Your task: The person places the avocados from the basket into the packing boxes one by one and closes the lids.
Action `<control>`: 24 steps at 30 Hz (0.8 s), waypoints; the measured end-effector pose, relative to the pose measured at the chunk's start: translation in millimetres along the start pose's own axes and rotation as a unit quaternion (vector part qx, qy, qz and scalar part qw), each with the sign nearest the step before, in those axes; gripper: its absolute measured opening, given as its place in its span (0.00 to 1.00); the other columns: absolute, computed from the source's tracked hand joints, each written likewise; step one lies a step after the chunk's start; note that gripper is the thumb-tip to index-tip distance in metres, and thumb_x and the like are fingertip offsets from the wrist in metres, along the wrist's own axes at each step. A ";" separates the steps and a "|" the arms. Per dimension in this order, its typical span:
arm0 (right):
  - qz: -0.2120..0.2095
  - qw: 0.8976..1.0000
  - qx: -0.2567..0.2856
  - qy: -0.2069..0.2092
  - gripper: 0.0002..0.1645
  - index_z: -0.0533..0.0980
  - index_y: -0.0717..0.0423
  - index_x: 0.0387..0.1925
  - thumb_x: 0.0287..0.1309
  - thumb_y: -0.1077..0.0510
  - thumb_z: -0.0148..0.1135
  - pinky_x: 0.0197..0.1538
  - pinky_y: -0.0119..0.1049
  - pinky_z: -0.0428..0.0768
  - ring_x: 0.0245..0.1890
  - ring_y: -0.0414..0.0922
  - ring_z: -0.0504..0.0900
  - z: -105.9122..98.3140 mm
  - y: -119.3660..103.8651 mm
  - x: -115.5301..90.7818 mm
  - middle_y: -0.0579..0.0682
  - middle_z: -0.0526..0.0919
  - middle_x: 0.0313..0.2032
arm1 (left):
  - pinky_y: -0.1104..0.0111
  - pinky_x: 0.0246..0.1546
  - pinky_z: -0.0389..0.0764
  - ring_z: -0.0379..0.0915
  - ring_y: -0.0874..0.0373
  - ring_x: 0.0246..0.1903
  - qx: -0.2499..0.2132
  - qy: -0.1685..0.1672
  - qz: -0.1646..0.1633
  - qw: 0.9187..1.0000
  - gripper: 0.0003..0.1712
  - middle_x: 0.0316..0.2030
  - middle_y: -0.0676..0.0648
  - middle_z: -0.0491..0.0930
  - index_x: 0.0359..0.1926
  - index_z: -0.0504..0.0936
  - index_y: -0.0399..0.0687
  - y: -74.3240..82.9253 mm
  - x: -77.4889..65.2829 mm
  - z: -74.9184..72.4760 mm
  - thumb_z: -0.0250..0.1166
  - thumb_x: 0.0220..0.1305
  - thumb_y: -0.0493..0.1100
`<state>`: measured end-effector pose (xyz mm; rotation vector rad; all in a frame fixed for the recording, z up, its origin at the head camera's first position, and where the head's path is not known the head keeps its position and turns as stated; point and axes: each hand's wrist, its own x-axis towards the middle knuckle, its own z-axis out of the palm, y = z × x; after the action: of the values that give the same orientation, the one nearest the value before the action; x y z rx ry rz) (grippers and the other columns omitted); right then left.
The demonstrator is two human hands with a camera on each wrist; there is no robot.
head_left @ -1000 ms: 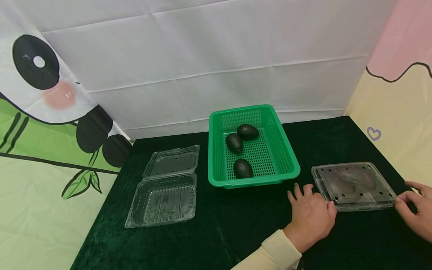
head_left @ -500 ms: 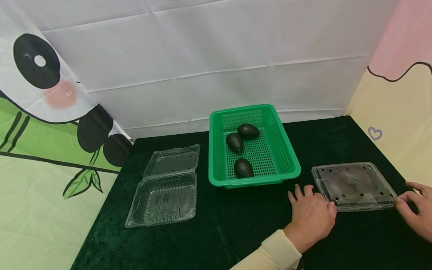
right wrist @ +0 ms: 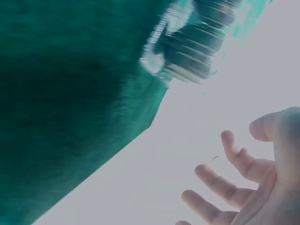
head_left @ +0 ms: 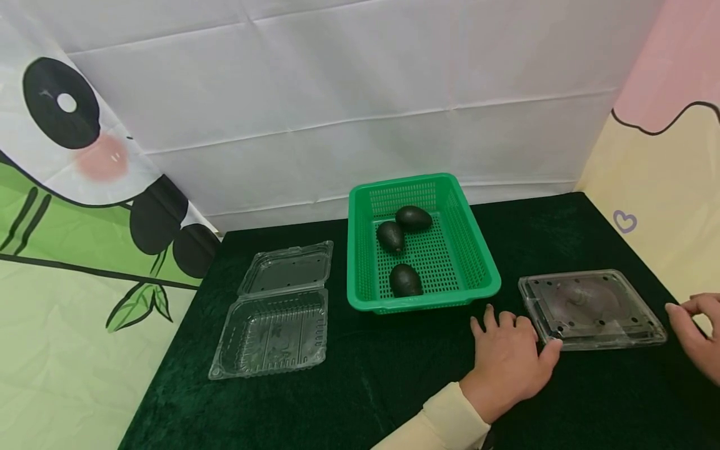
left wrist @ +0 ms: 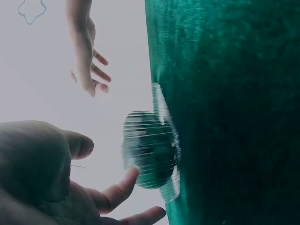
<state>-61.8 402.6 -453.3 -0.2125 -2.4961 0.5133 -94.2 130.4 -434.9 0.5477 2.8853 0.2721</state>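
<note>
On the right of the dark green cloth lies a closed clear plastic clamshell box (head_left: 590, 306), dark rounded things showing through its vented lid. My left hand (head_left: 503, 365) is beside its front left corner, fingers spread over the cloth and thumb tip overlapping the corner in the head view. In the left wrist view that hand (left wrist: 51, 168) holds nothing. Off the box's right edge is my right hand (head_left: 700, 334), partly cut by the frame; the right wrist view shows this hand (right wrist: 253, 187) with loosely bent fingers, apart from the box (right wrist: 192, 49).
A green plastic basket (head_left: 488, 281) stands at the back middle with three avocados (head_left: 413, 219) in it. To its left an empty clear clamshell (head_left: 281, 331) lies with its lid (head_left: 289, 269) folded back. White and printed cloths hang behind and at the sides.
My right hand has let go of the box's right corner and moved slightly away to the right. My left hand has shifted a little left, its thumb drawing off the lid.
</note>
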 end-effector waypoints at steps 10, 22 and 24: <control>0.006 0.991 -0.026 -0.130 0.27 0.69 0.75 0.57 0.77 0.51 0.56 0.73 0.68 0.48 0.72 0.71 0.52 -11.1 -29.3 27.0 0.77 0.59 0.65 | 0.45 0.65 0.71 0.64 0.50 0.70 -0.021 -0.024 0.023 0.999 0.35 0.68 0.57 0.71 0.65 0.76 0.72 -29.9 -19.6 -27.7 0.49 0.68 0.80; -0.107 0.973 -0.095 -0.181 0.43 0.66 0.66 0.68 0.64 0.44 0.71 0.55 0.77 0.66 0.56 0.79 0.64 -10.9 -66.6 67.3 0.79 0.63 0.62 | 0.51 0.63 0.74 0.68 0.55 0.66 -0.036 -0.039 0.055 0.997 0.37 0.68 0.58 0.71 0.70 0.74 0.69 -62.3 -36.0 -60.3 0.48 0.69 0.79; -0.122 0.971 -0.091 -0.185 0.44 0.67 0.65 0.68 0.63 0.42 0.71 0.54 0.77 0.67 0.56 0.79 0.66 -10.5 -74.4 73.8 0.79 0.64 0.62 | 0.52 0.63 0.74 0.68 0.56 0.66 -0.042 -0.041 0.062 0.996 0.38 0.68 0.59 0.71 0.70 0.73 0.69 -68.2 -38.6 -68.9 0.48 0.69 0.78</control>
<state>-119.3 357.1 -377.7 0.1335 -2.8818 0.2355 -97.5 43.5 -377.1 0.7067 2.7515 0.3789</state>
